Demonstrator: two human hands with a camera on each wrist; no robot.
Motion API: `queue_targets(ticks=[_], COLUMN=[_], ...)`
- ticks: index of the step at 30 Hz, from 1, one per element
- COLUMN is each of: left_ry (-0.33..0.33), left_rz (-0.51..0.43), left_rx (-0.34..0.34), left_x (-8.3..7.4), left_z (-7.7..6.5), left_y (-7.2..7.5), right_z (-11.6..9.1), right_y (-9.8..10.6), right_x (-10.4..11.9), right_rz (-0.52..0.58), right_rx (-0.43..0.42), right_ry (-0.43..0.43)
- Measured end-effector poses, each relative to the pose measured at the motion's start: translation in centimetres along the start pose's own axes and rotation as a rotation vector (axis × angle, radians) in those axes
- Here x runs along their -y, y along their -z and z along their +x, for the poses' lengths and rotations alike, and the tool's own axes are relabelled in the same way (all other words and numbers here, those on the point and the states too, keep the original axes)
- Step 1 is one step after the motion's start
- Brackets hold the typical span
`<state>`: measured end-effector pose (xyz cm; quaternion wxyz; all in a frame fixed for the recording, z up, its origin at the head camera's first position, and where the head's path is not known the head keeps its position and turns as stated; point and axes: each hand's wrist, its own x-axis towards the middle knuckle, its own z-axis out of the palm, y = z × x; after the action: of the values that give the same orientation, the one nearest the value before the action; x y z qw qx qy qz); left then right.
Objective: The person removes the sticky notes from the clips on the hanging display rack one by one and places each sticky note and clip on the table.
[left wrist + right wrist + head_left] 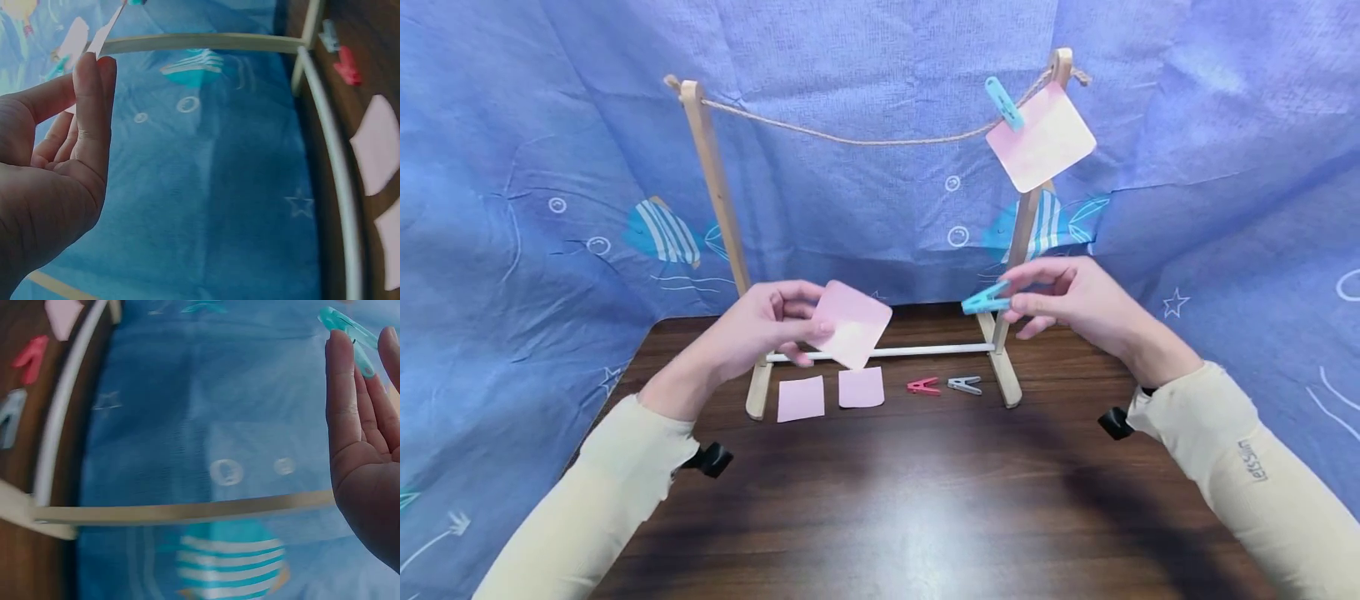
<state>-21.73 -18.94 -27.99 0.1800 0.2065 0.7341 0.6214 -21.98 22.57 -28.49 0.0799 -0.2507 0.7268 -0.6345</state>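
My left hand [778, 321] pinches a pink square of paper [854, 325] between thumb and fingers, held up in front of the rack's low white bar. In the left wrist view that paper [107, 30] shows nearly edge-on above the fingertips. My right hand [1063, 296] holds a light blue clothespin [987, 299] by one end, its other end pointing left toward the paper. Up at the right end of the rope [850, 140], another light blue clothespin [1004, 103] clips a second pink square [1042, 140], which hangs tilted.
Two pink paper squares [801, 399] lie on the dark wooden table [880, 500]. Right of them lie a red clothespin [923, 386] and a grey clothespin [965, 385]. Wooden posts [718, 183] at both sides carry the rope. A blue fish-print cloth [865, 225] hangs behind.
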Motion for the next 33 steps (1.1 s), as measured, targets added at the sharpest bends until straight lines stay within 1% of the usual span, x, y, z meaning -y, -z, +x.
queue_targets(ticks=[4,8,10,13,15,21,27,33], left_ry=[0.030,0.088,0.113,0.144,0.169,0.241,0.290,0.310], left_rz=[0.003,0.021,0.017,-0.008,-0.026,-0.053,-0.046,-0.035], left_rx=[0.025,0.040,0.046,0.046,0.041,0.023,-0.003,-0.041], left_x=[2.3,4.7,6.0,8.1,9.5,13.2,15.9,17.4], left_z=[-1.2,-2.2,-2.5,-2.9,-3.1,-3.7,-4.8,-5.2], left_y=[-0.1,0.3,0.6,1.2,1.5,2.4,3.4,3.9], right_z=[-0.8,-1.2,-1.3,-1.4,-1.5,-2.3,-2.8,-2.9], right_y=[0.0,0.1,0.3,0.6,0.8,0.7,0.3,-0.2], right_x=[-2.3,-4.5,-5.7,-7.6,-8.8,-11.6,-13.9,-15.4], right_rz=[-0.061,-0.068,-0.068,-0.053,-0.024,0.041,0.055,0.074], right_rx=[0.011,0.028,0.039,0.065,0.085,0.118,0.120,0.081], right_ry=[-0.082,-0.122,-0.156,-0.215,-0.242,-0.287,-0.361,-0.437])
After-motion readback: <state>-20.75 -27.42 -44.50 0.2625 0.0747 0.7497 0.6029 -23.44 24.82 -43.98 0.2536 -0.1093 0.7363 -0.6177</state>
